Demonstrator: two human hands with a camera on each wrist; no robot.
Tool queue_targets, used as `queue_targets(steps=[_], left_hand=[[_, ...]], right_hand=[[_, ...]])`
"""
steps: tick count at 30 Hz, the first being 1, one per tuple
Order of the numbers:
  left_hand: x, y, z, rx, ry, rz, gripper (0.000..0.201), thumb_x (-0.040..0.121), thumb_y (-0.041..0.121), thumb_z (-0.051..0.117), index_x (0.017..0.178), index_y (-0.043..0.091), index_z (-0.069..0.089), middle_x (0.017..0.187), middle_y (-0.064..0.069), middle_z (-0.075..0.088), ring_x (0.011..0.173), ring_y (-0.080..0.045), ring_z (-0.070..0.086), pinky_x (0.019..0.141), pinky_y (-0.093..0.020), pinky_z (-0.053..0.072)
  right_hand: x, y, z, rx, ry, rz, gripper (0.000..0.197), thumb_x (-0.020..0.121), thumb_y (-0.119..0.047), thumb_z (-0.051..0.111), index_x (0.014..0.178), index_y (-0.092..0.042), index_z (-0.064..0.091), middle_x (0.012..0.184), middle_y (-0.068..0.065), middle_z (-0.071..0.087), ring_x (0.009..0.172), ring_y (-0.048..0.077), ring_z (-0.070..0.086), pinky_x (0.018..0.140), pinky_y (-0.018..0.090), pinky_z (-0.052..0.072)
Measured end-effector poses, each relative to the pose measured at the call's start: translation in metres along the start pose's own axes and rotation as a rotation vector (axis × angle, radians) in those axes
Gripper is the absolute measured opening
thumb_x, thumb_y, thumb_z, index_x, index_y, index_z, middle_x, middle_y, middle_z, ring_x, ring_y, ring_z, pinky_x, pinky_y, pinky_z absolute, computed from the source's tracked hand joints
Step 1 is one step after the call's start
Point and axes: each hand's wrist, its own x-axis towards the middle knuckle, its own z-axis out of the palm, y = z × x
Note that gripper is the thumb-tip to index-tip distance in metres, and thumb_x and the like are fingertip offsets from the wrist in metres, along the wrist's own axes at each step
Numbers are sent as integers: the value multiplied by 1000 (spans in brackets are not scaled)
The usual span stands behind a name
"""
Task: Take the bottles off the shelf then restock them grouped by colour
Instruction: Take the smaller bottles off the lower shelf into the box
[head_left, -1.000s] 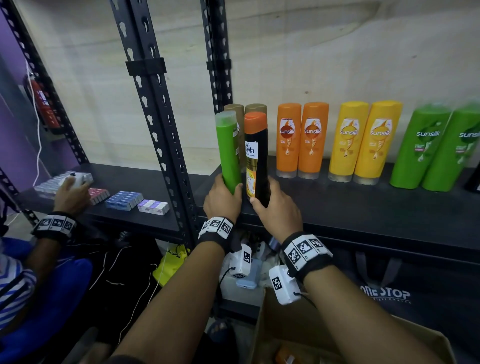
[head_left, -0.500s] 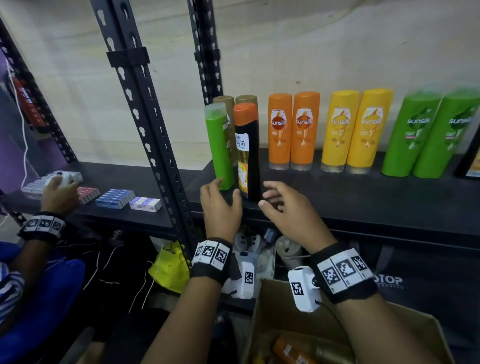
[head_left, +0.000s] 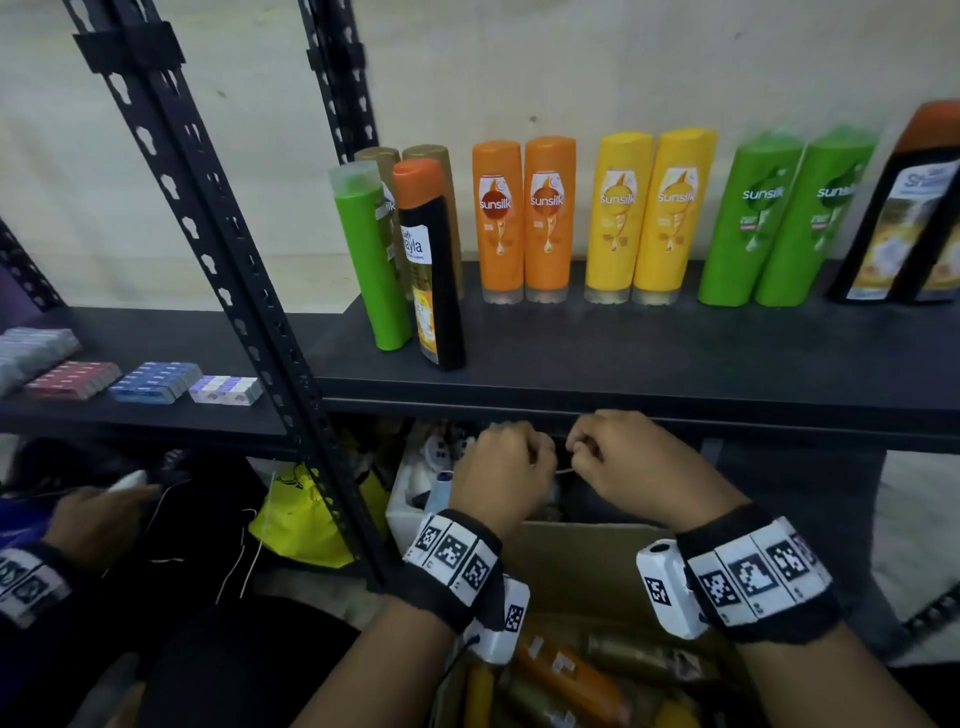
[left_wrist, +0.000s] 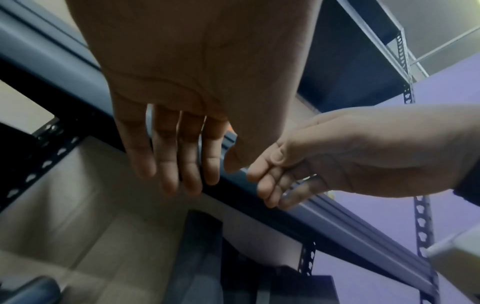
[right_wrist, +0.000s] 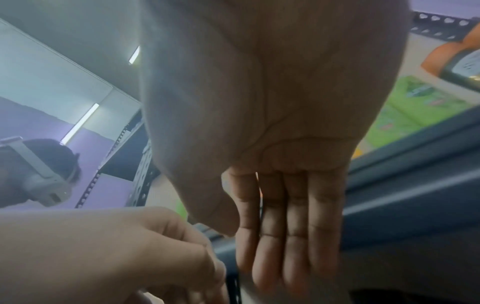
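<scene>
On the black shelf (head_left: 649, 358) stand a plain green bottle (head_left: 371, 254) and a black bottle with an orange cap (head_left: 434, 270), in front of two gold bottles (head_left: 423, 156). To their right come two orange bottles (head_left: 524, 218), two yellow bottles (head_left: 647, 218), two green Sunsilk bottles (head_left: 784, 218) and another black bottle (head_left: 898, 208). Below the shelf's front edge, my left hand (head_left: 506, 467) and right hand (head_left: 618, 457) hang side by side over a cardboard box (head_left: 587, 551). Both hold nothing. The wrist views show the left fingers (left_wrist: 168, 164) and right fingers (right_wrist: 291, 236) relaxed.
The box holds an orange bottle (head_left: 571, 675) and other bottles lying down. A black perforated upright (head_left: 218, 249) divides the shelf. Small packs (head_left: 156, 382) lie on the left shelf. Another person's hand (head_left: 98, 509) is at the lower left, near a yellow bag (head_left: 301, 519).
Both hands let go of the green and black bottles, which now stand on the shelf. The hands dropped below the shelf edge, over the box.
</scene>
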Motion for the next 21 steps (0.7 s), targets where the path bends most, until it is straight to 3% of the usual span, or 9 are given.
queue_targets(steps=[3, 7, 9, 11, 15, 19, 21], left_hand=[[-7, 1, 21, 52, -197, 13, 25, 98, 32, 53, 89, 16, 69, 85, -2, 67, 81, -23, 65, 74, -38, 57], [-15, -2, 53, 162, -375, -19, 27, 98, 36, 52, 87, 17, 67, 86, -7, 64, 81, -27, 64, 67, -32, 48], [-24, -4, 69, 194, -507, -12, 33, 99, 38, 50, 95, 12, 70, 93, -9, 66, 88, -28, 67, 73, -34, 53], [-36, -6, 87, 240, -647, 9, 38, 101, 39, 47, 103, 7, 68, 108, -13, 68, 100, -30, 66, 87, -38, 55], [-60, -20, 123, 218, -836, -82, 31, 105, 35, 47, 96, 10, 64, 109, -15, 67, 103, -33, 61, 92, -38, 49], [-78, -42, 151, 239, -949, -193, 41, 104, 36, 50, 122, 3, 66, 129, -19, 64, 118, -38, 60, 101, -42, 48], [-89, -49, 161, 235, -956, -233, 43, 103, 38, 53, 129, 5, 63, 134, -18, 62, 121, -37, 59, 101, -43, 48]], right_hand=[[-13, 19, 9, 43, -51, 58, 18, 100, -32, 49, 100, -29, 67, 101, -10, 62, 88, 8, 60, 82, 38, 55], [-27, 44, 31, 104, -128, 149, 17, 99, -30, 50, 94, -28, 67, 96, -8, 67, 87, 11, 63, 83, 41, 55], [-38, 57, 49, 96, -211, 212, 17, 99, -30, 51, 93, -26, 67, 93, -6, 68, 85, 12, 63, 81, 39, 54], [-51, 70, 70, 79, -310, 266, 21, 100, -28, 51, 88, -22, 67, 89, -4, 68, 82, 14, 61, 78, 36, 52], [-74, 89, 112, 57, -494, 354, 38, 100, -26, 51, 62, -25, 50, 69, -8, 51, 68, 14, 48, 71, 32, 40], [-85, 101, 139, 65, -574, 407, 29, 100, -24, 50, 72, -22, 55, 82, 0, 57, 81, 22, 54, 76, 31, 42], [-89, 106, 153, 65, -587, 423, 25, 100, -25, 52, 76, -20, 58, 83, 0, 57, 86, 24, 55, 70, 27, 40]])
